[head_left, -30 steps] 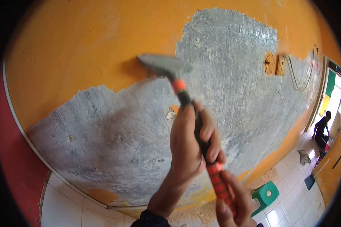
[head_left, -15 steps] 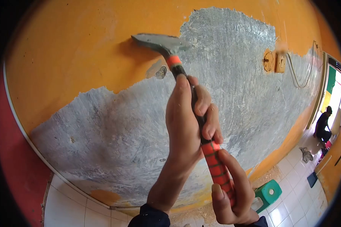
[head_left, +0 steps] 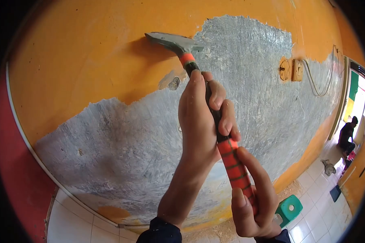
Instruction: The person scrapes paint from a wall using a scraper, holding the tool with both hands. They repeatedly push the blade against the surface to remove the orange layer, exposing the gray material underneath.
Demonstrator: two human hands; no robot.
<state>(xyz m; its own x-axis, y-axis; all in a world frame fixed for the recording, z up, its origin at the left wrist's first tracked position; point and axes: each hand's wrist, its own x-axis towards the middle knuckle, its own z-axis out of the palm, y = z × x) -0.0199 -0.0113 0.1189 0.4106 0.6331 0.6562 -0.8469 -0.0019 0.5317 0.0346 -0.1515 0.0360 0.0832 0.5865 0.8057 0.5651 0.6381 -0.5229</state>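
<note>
A long-handled scraper [head_left: 171, 41] with a wide metal blade and an orange-and-black handle slants across the middle of the view. My left hand [head_left: 198, 111] is wrapped round the black upper part of its handle, thumb pointing up toward the blade. Lower down, my right hand [head_left: 257, 202] grips the orange, dark-ringed end. The blade lies close over the orange painted wall [head_left: 109, 52], its right end at the border of the bare grey patch [head_left: 130, 137]. A small dark hole [head_left: 174, 83] in the wall shows just left of my left hand.
A light switch [head_left: 297, 70] and a round orange wall box [head_left: 285, 69] sit to the right, with a loose cable [head_left: 318, 94]. A green stool [head_left: 290, 208] stands low right. A person [head_left: 346, 135] crouches near the doorway, close to a dustpan [head_left: 335, 193] on white tiles.
The scraper blade has shifted slightly right along the wall, and my right hand has moved slightly up and right. Both hands keep their hold. The view has tilted a little.
</note>
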